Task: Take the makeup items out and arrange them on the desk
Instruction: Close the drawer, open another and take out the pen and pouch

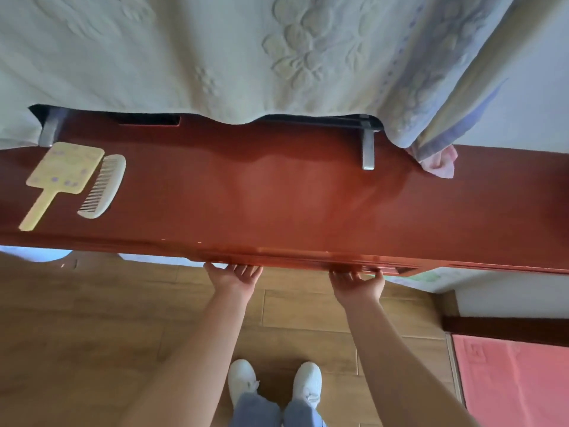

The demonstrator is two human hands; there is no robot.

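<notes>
Both hands, left hand [234, 277] and right hand [357, 283], curl fingers under the desk [292, 195] edge.

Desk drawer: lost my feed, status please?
Left hand and right hand under desk front edge, fingers hidden, grip unclear. Drawer not visibly open. Hand mirror and comb on desk, far left.

Mirror [63, 171] left on desk [277, 192], comb [103, 186] just right of it
</notes>
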